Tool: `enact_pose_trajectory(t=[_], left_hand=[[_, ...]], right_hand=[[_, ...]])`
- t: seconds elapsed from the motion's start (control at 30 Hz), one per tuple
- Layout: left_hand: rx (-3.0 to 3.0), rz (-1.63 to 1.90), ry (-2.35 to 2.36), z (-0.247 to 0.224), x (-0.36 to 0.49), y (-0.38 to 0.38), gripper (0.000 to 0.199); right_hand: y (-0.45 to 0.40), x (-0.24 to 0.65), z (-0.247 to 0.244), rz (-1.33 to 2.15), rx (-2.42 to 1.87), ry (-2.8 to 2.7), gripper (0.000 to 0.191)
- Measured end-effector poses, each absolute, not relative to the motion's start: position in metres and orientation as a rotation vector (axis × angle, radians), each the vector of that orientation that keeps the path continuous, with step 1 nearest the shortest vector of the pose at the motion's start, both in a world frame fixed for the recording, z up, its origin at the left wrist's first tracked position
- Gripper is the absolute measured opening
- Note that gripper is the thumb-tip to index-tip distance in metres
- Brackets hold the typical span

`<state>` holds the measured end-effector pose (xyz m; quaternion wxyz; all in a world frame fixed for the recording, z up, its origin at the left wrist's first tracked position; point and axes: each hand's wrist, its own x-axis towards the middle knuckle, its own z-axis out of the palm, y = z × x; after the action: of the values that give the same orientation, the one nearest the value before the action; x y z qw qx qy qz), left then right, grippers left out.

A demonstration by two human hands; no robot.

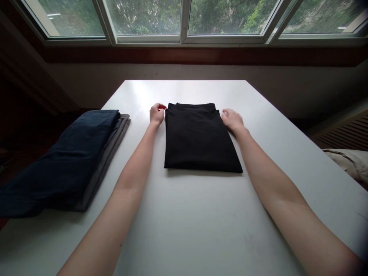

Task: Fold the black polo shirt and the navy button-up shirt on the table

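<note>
On a smooth white table [184, 222], between our two hands: one folded black cloth garment [198, 138], lying flat. Left hand [157, 114], one, loosely curled at its far left corner; right hand [232, 119], one, partly curled at its far right corner; whether either grips the garment, we cannot tell. Well to the left we count one folded navy-blue cloth garment [74, 149] atop folded grey cloth [99, 178], its layers uncountable. Beyond: one white-framed window [184, 23].

Blue/grey clothes [77, 145] at L; window [184, 21] w/ trees [227, 17] outside.
</note>
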<state>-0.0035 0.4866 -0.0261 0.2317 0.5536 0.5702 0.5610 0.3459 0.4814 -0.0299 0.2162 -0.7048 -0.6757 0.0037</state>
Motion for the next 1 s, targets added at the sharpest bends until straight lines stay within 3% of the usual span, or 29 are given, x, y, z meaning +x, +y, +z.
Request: enact_pose_trajectory(t=[1.0], left_hand=[[1.521, 1.531, 1.562, -0.0249, -0.0033, 0.4861, 0.028]], right_hand=[[0.4797, 0.3449, -0.0290, -0.001, -1.952, -1.871, 0.036]])
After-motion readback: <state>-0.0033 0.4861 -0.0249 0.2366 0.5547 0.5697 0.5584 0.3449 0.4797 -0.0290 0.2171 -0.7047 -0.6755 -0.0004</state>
